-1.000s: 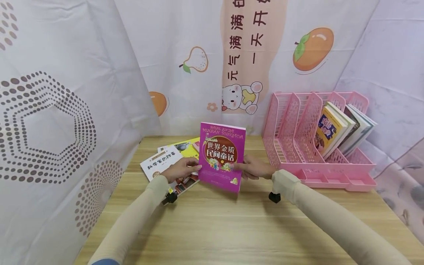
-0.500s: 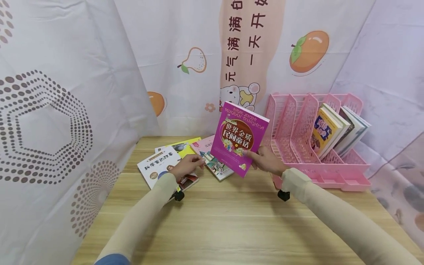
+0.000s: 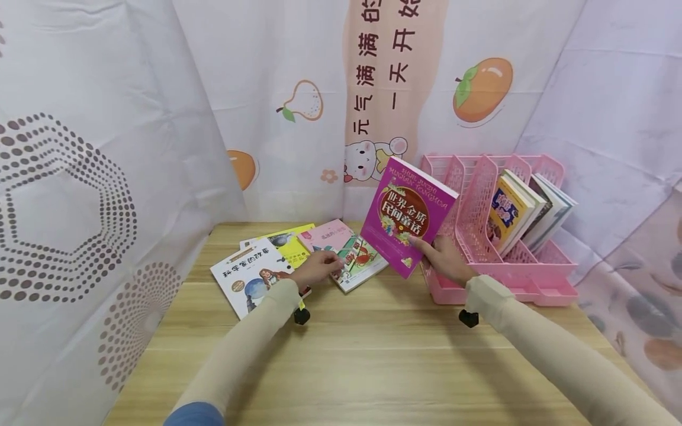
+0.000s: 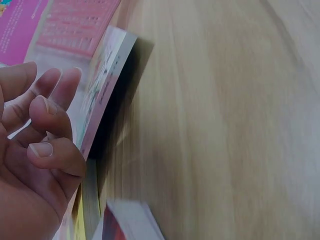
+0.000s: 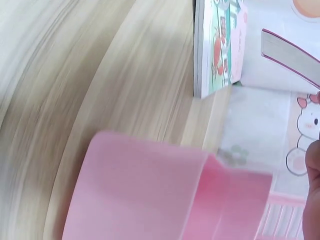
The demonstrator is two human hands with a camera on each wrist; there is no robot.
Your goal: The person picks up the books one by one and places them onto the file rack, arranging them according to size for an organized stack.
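Observation:
My right hand (image 3: 446, 260) pinches a purple storybook (image 3: 407, 214) by its lower right edge. The book is tilted, cover towards me, held above the table beside the rack. In the right wrist view only part of that hand (image 5: 313, 190) and the book's page edge (image 5: 290, 54) show. Over the near left corner of a pink-covered book (image 3: 330, 234) hovers my left hand (image 3: 318, 269), its fingers loosely bent and holding nothing, as the left wrist view confirms. Left of it lie a white book (image 3: 240, 273) and, partly under that, a yellow book (image 3: 292, 244).
A pink slotted desk rack (image 3: 533, 273) stands at the right, small trays along its front. Several books lean in its right slots, a yellow-covered book (image 3: 501, 219) foremost. Patterned cloth (image 3: 266, 53) hangs behind and at both sides of the wooden table (image 3: 373, 355).
My left hand has let go of the purple book. The right hand has carried it up and right towards the rack, uncovering the pink book. My left hand has shifted slightly right.

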